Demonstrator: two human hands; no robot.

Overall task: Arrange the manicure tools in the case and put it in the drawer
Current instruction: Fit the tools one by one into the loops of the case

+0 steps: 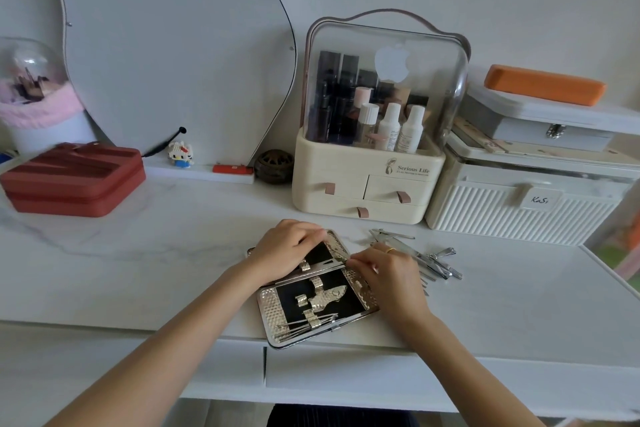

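Observation:
A silver textured manicure case point(270, 317) lies open on the white marble-look table near its front edge, black lining up, with thin metal picks tucked under straps in its near half. My left hand point(285, 248) rests on the far half of the case, fingers curled over its far edge. My right hand point(384, 274) is at the case's right edge by the hinge, fingertips pinching a thin metal tool there. Several loose steel tools point(433, 258), clippers among them, lie on the table just right of my right hand.
A cream cosmetics organizer point(363, 191) with small drawers stands behind the case. A white ribbed box point(519, 215) is at the right, a red zip case point(72, 180) at the left. Table drawer fronts point(346, 378) run below the front edge.

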